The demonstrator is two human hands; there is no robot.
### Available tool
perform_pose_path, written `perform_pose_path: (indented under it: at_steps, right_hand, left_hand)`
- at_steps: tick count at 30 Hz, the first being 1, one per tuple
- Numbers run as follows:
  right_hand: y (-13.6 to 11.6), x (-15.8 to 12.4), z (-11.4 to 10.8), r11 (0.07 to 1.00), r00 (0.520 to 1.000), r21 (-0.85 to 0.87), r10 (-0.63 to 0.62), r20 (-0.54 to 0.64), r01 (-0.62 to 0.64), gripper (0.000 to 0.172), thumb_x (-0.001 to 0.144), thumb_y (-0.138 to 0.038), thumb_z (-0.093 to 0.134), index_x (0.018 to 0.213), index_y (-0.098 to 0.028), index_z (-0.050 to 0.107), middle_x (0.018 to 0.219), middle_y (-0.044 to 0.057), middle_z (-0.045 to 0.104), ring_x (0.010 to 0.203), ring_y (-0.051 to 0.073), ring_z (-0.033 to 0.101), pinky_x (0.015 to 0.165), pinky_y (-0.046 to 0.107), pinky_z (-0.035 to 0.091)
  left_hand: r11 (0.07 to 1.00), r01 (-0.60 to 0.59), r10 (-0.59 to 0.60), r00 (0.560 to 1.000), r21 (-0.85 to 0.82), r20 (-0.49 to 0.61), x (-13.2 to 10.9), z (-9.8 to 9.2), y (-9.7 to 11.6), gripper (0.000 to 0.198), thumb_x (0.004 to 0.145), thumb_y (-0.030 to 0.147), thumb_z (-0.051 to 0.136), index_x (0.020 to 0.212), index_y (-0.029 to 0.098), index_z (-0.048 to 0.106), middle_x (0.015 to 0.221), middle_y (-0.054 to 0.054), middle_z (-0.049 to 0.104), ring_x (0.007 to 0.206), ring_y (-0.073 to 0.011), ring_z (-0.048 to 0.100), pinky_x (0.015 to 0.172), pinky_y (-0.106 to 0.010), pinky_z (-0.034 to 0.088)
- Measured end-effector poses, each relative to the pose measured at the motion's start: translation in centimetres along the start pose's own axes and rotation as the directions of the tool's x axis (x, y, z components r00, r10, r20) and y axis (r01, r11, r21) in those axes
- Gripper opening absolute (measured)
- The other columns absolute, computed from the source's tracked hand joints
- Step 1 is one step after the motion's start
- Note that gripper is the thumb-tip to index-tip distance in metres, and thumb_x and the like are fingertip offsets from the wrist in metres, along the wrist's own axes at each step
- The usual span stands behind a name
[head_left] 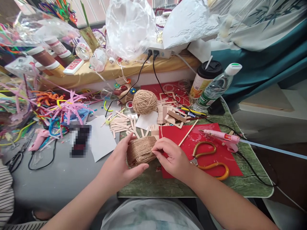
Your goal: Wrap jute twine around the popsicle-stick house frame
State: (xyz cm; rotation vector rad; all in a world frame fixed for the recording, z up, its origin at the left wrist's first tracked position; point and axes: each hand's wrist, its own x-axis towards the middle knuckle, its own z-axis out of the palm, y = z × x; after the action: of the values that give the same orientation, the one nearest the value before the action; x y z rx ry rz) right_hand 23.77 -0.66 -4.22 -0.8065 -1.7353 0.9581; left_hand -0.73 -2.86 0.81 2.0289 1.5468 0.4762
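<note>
My left hand (119,164) cradles a small box-like piece wound with jute twine (141,148), its fingers along the left side and the thumb stretched out below. At the right end of that piece, my right hand (173,159) pinches a strand of twine between thumb and fingertips; the strand itself is mostly hidden. Behind the wound piece sits a ball of jute twine (145,102). To the right, scissors with orange handles (208,158) and a pink glue gun (222,137) lie on a red sheet (176,135), together with a thin wooden stick (188,133).
Craft sticks (121,124) lie scattered behind my hands. A water bottle (213,91) and a lidded cup (203,78) stand at the back right. A black cable (254,174) runs along the right edge. White paper (102,137), pipe cleaners (72,107) and another glue gun (41,139) lie left.
</note>
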Motion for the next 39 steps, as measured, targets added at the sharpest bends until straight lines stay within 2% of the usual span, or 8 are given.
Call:
perform_pose_path:
  at_steps: [3,6,11,16,21,26,32,39]
  right_hand:
    - [0.1,-0.2,0.1,1.0,1.0,-0.017,-0.024,-0.017,0.024,0.013,0.103,-0.012,0.062,0.105,-0.022,0.068,0.101,0.007,0.068,0.097,0.021,0.066,0.088,0.037,0.058]
    - [0.5,-0.2,-0.2,0.998,0.998,-0.045,-0.035,-0.046,0.033,0.012,0.103,-0.012,0.062,0.104,-0.022,0.068,0.1,0.007,0.068,0.097,0.021,0.067,0.089,0.037,0.058]
    - [1.0,0.0,-0.5,0.99,0.999,-0.133,-0.042,-0.015,0.039,0.012,0.103,-0.011,0.061,0.102,-0.022,0.067,0.099,0.008,0.068,0.097,0.022,0.065,0.089,0.038,0.057]
    - [0.8,-0.1,-0.1,0.993,0.997,-0.093,-0.071,0.024,0.073,0.012,0.103,-0.01,0.061,0.101,-0.022,0.065,0.098,0.007,0.068,0.097,0.022,0.065,0.09,0.037,0.056]
    - [0.4,-0.1,-0.1,0.995,0.997,-0.085,-0.05,0.054,0.054,0.016,0.101,-0.007,0.058,0.102,-0.022,0.063,0.098,0.007,0.066,0.096,0.022,0.064,0.09,0.039,0.056]
    - [0.5,-0.1,-0.3,0.994,0.996,-0.098,-0.05,0.075,0.057,0.016,0.102,-0.008,0.058,0.104,-0.023,0.063,0.1,0.008,0.067,0.097,0.023,0.064,0.089,0.04,0.057]
    - [1.2,-0.2,-0.9,0.995,0.994,-0.094,-0.037,0.1,0.047,0.014,0.104,-0.011,0.057,0.104,-0.022,0.064,0.101,0.008,0.067,0.098,0.023,0.064,0.09,0.04,0.057]
    - [0.9,-0.2,-1.1,0.994,0.995,-0.083,-0.066,0.074,0.072,0.013,0.104,-0.011,0.057,0.105,-0.022,0.063,0.1,0.008,0.067,0.099,0.023,0.064,0.091,0.04,0.057]
  left_hand:
    - [0.995,-0.011,0.007,0.999,0.104,0.042,1.0,-0.4,1.2,0.081,0.087,0.056,0.079,0.153,0.028,0.043,0.148,-0.014,0.06,0.132,-0.0366,0.063,0.107,-0.053,0.056]
    - [0.992,-0.022,0.018,0.999,0.127,0.033,1.5,-0.1,1.3,0.068,0.089,0.055,0.077,0.144,0.027,0.05,0.142,-0.013,0.063,0.127,-0.0346,0.065,0.102,-0.049,0.058]
    - [0.996,-0.01,0.01,1.0,0.09,-0.003,0.4,0.2,-0.1,0.068,0.087,0.05,0.079,0.144,0.028,0.05,0.14,-0.012,0.064,0.128,-0.0343,0.065,0.104,-0.049,0.057]
    - [0.996,-0.086,0.086,0.99,0.004,-0.109,-1.3,0.8,-1.5,0.065,0.09,0.042,0.077,0.145,0.027,0.046,0.14,-0.013,0.062,0.13,-0.0332,0.063,0.107,-0.049,0.056]
    - [0.983,-0.09,0.099,0.994,0.159,-0.047,-1.4,0.1,0.1,0.067,0.091,0.041,0.074,0.149,0.026,0.043,0.146,-0.015,0.06,0.137,-0.0353,0.06,0.113,-0.054,0.053]
    - [0.955,-0.124,0.126,0.992,0.271,0.009,0.3,-0.1,2.2,0.094,0.087,0.052,0.078,0.162,0.023,0.029,0.154,-0.019,0.056,0.141,-0.039,0.058,0.112,-0.056,0.054]
    - [0.941,-0.119,0.122,0.992,0.315,0.012,0.6,-0.1,1.2,0.075,0.094,0.05,0.072,0.157,0.024,0.04,0.144,-0.016,0.065,0.129,-0.0348,0.067,0.104,-0.05,0.06]
    - [0.974,-0.116,0.131,0.989,0.196,-0.065,-0.1,-0.5,0.8,0.069,0.092,0.047,0.077,0.151,0.029,0.047,0.143,-0.012,0.065,0.131,-0.0328,0.066,0.108,-0.048,0.058]
